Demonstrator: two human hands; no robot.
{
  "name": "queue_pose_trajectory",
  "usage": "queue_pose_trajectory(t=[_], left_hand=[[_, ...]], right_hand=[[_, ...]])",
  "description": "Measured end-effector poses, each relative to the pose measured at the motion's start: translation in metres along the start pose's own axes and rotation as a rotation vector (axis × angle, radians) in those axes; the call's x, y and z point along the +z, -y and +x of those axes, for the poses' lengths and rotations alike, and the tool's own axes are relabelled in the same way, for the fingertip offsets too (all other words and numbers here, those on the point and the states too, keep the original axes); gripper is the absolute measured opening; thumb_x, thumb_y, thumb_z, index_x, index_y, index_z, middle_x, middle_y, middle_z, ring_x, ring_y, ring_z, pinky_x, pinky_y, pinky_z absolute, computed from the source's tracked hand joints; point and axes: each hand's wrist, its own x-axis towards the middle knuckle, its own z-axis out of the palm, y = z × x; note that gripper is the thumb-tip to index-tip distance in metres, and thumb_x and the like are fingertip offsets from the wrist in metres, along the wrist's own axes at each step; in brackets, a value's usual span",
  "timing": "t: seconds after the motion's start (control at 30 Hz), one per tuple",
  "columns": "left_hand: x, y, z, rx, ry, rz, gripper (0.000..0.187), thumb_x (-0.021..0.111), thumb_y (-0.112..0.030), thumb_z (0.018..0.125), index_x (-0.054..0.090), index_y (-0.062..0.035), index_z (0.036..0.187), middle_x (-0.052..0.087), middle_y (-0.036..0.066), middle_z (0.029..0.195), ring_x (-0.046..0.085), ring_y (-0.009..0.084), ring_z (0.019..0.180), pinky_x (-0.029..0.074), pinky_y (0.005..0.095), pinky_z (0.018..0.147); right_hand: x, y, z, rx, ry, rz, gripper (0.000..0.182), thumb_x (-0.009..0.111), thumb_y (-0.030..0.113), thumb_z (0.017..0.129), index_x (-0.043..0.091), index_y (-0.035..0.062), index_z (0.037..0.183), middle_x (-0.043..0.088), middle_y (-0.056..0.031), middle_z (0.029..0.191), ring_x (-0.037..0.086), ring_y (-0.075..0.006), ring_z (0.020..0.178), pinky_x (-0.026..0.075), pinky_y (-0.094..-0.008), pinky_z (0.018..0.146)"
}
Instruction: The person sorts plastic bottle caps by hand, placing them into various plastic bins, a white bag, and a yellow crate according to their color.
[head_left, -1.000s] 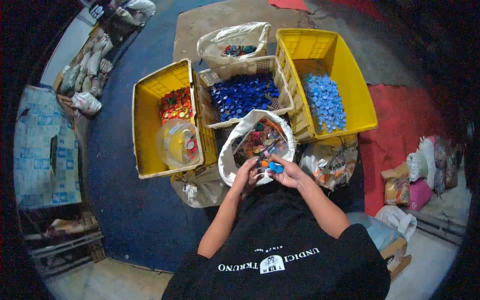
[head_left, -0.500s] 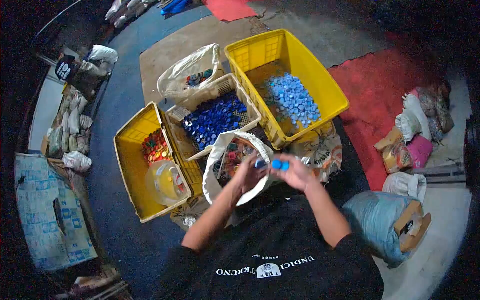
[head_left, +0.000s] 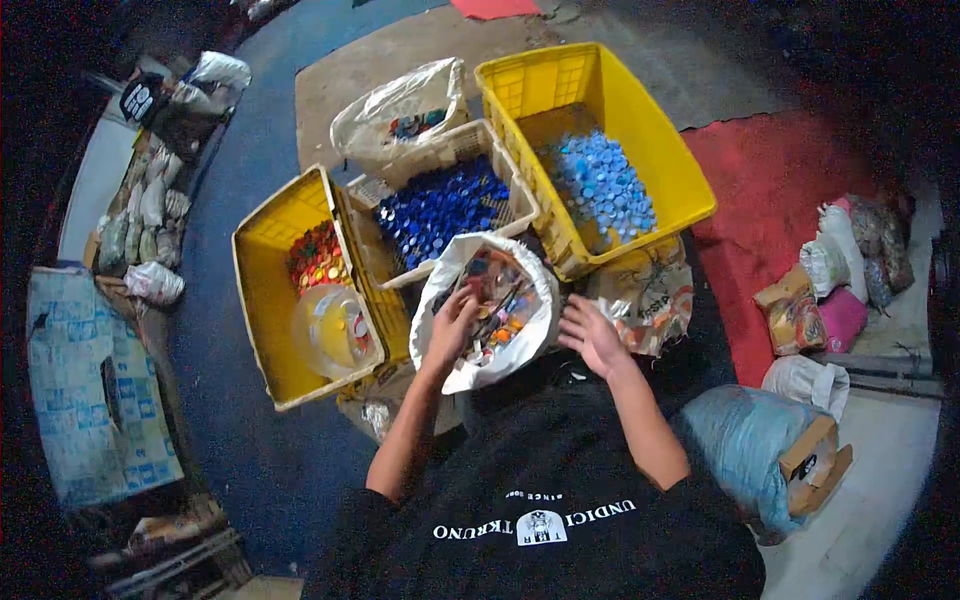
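In front of me a white sack (head_left: 536, 352) stands with its mouth spread wide, and mixed bottle caps (head_left: 507, 328) of several colours show inside. My left hand (head_left: 453, 327) reaches over the sack's left rim, fingers apart and slightly curled, with nothing seen in it. Beside the right rim hangs my right hand (head_left: 594, 336), its fingers spread and its palm bare. Dark blue bottle caps (head_left: 440, 215) fill a pale perforated crate (head_left: 522, 208) just beyond the sack. Light blue caps (head_left: 603, 185) lie in a large yellow crate (head_left: 660, 165) at the right.
Left of the sack, a yellow crate (head_left: 262, 330) holds red and orange caps (head_left: 318, 258) and a clear round tub (head_left: 330, 330). Behind the pale crate stands another white sack (head_left: 375, 115). A wrapped bale (head_left: 735, 440) and filled bags (head_left: 825, 265) are at my right.
The light blue caps are gone from my right hand and the dark blue cap from my left. My hands have moved apart, the left over the sack and the right outside it.
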Motion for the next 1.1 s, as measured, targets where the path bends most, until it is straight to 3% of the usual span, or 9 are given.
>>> queue_pose_trajectory(t=[0.13, 0.27, 0.47, 0.83, 0.93, 1.0, 1.03, 1.07, 1.1], left_hand=[[-0.054, 0.022, -0.077, -0.097, -0.259, 0.207, 0.027, 0.054, -0.015, 0.092, 0.06, 0.0032, 0.11, 0.065, 0.008, 0.1, 0.06, 0.0146, 0.085, 0.047, 0.0279, 0.077], [-0.053, 0.027, -0.117, -0.047, -0.575, 0.314, 0.028, 0.062, -0.016, 0.086, 0.06, 0.0023, 0.107, 0.061, 0.011, 0.101, 0.059, 0.018, 0.085, 0.047, 0.0305, 0.077], [-0.03, 0.055, -0.108, -0.239, -0.693, 0.118, 0.081, 0.078, -0.032, 0.075, 0.033, 0.0062, 0.131, 0.052, 0.022, 0.118, 0.055, 0.029, 0.106, 0.045, 0.0371, 0.089], [-0.013, 0.039, -0.112, -0.241, -0.491, 0.304, 0.064, 0.064, -0.011, 0.07, 0.04, -0.0026, 0.129, 0.055, 0.026, 0.114, 0.057, 0.039, 0.104, 0.045, 0.0428, 0.089], [-0.004, 0.014, -0.108, 0.182, -0.81, 0.59, 0.065, 0.065, -0.01, 0.069, 0.042, -0.0044, 0.129, 0.057, 0.025, 0.106, 0.058, 0.0395, 0.1, 0.046, 0.0439, 0.085], [-0.005, -0.013, -0.097, 0.216, -0.56, 0.955, 0.054, 0.068, -0.005, 0.07, 0.05, -0.0032, 0.121, 0.058, 0.018, 0.102, 0.058, 0.0288, 0.099, 0.048, 0.0394, 0.078], [-0.005, -0.003, -0.073, 0.082, -0.381, 0.418, 0.044, 0.067, -0.004, 0.072, 0.057, -0.0067, 0.115, 0.057, 0.014, 0.098, 0.058, 0.0283, 0.093, 0.048, 0.0393, 0.075], [-0.003, 0.007, -0.067, 0.505, -0.318, 1.009, 0.033, 0.065, -0.008, 0.075, 0.062, -0.0084, 0.108, 0.06, 0.012, 0.088, 0.061, 0.0304, 0.078, 0.049, 0.0392, 0.069], [0.005, 0.02, -0.051, 0.434, -0.189, 1.004, 0.025, 0.06, -0.008, 0.072, 0.067, -0.0073, 0.096, 0.063, 0.014, 0.086, 0.063, 0.0321, 0.075, 0.05, 0.0414, 0.068]], right_hand=[[0.015, -0.013, 0.0, 0.144, 0.164, -0.37, 0.046, 0.056, 0.036, 0.091, 0.05, 0.0043, 0.125, 0.053, -0.0147, 0.127, 0.055, -0.027, 0.109, 0.046, -0.0385, 0.088], [0.07, 0.01, 0.005, -0.194, 0.226, -1.318, 0.036, 0.058, 0.031, 0.088, 0.06, 0.0026, 0.11, 0.065, -0.0206, 0.094, 0.064, -0.0282, 0.089, 0.05, -0.0359, 0.08], [0.131, -0.021, 0.052, -0.35, 0.536, -1.905, 0.026, 0.056, 0.021, 0.083, 0.06, 0.0063, 0.103, 0.061, -0.0195, 0.105, 0.06, -0.0362, 0.098, 0.049, -0.0459, 0.082], [0.073, -0.105, 0.139, -0.651, 0.166, -1.811, 0.025, 0.061, 0.012, 0.079, 0.06, 0.0089, 0.104, 0.057, -0.014, 0.106, 0.057, -0.0339, 0.101, 0.048, -0.0457, 0.083], [0.072, -0.081, 0.112, -0.731, 0.166, -1.69, 0.019, 0.057, 0.012, 0.08, 0.063, 0.0083, 0.098, 0.059, -0.0138, 0.101, 0.056, -0.0328, 0.098, 0.044, -0.0456, 0.087], [0.07, -0.074, 0.099, -0.882, 0.165, -1.642, 0.018, 0.053, 0.012, 0.083, 0.064, 0.0082, 0.096, 0.061, -0.0136, 0.099, 0.056, -0.0315, 0.097, 0.041, -0.0456, 0.09], [0.067, -0.074, 0.095, -0.886, 0.201, -1.627, 0.015, 0.055, 0.012, 0.081, 0.064, 0.0072, 0.091, 0.06, -0.0144, 0.097, 0.056, -0.0315, 0.094, 0.041, -0.046, 0.09], [0.064, -0.074, 0.09, -0.888, 0.238, -1.613, 0.012, 0.056, 0.012, 0.08, 0.064, 0.0062, 0.087, 0.06, -0.0151, 0.094, 0.056, -0.0316, 0.09, 0.04, -0.0464, 0.09], [0.053, -0.082, 0.094, -0.931, 0.346, -1.587, 0.013, 0.058, 0.013, 0.079, 0.063, 0.004, 0.086, 0.06, -0.0172, 0.091, 0.057, -0.0334, 0.086, 0.042, -0.0451, 0.086]])
